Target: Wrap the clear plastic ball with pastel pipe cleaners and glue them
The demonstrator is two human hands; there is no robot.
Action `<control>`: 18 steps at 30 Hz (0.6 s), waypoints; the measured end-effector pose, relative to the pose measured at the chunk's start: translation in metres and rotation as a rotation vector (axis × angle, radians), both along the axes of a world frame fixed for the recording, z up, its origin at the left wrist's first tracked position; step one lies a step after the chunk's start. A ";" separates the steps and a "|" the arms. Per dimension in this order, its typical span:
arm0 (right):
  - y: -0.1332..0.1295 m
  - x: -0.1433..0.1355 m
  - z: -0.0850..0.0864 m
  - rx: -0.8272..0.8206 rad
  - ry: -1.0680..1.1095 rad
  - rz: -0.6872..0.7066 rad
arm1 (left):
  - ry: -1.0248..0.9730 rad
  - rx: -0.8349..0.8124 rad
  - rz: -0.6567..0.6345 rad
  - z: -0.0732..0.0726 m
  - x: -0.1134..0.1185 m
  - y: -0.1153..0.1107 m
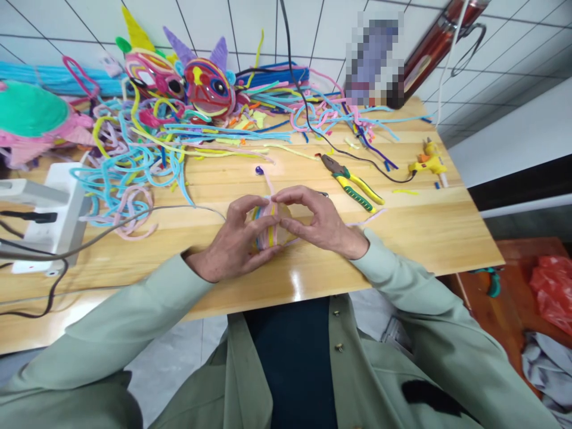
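Between my hands, low over the wooden table (pixel 322 268), is a small rounded object wrapped in pink, yellow and blue pipe cleaners (pixel 269 229). My left hand (pixel 239 235) is closed around its left side, thumb on top and fingers underneath. My right hand (pixel 319 220) pinches at its upper right, fingertips at a pink pipe cleaner (pixel 269 180) that sticks up from the far side. What exactly lies between the right fingertips is hidden. A small dark blue piece (pixel 260 170) lies just beyond the hands.
Pliers with yellow-green handles (pixel 353 182) lie right of my hands, with a yellow glue gun (pixel 428 164) farther right. Loose pipe cleaners (pixel 129 161) and two colourful masks (pixel 208 86) fill the back left. A white power strip (pixel 56 214) and cables are at left; a red flask (pixel 429 50) stands behind.
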State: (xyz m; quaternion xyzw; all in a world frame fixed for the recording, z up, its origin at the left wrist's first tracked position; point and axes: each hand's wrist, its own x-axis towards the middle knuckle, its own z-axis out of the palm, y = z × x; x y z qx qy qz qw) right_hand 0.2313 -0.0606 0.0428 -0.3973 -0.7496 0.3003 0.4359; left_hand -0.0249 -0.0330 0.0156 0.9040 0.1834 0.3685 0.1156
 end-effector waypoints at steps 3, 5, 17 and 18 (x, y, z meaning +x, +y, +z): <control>0.002 0.003 0.001 0.009 0.002 0.042 | -0.028 -0.035 -0.033 -0.001 -0.001 -0.001; 0.004 0.004 0.002 0.031 0.002 0.066 | -0.060 -0.062 -0.069 -0.002 0.000 -0.001; 0.005 0.004 0.004 0.172 -0.042 0.033 | -0.015 -0.022 -0.107 0.002 -0.001 -0.001; 0.005 0.004 0.004 0.167 -0.042 0.028 | -0.008 -0.016 -0.104 0.003 -0.001 -0.001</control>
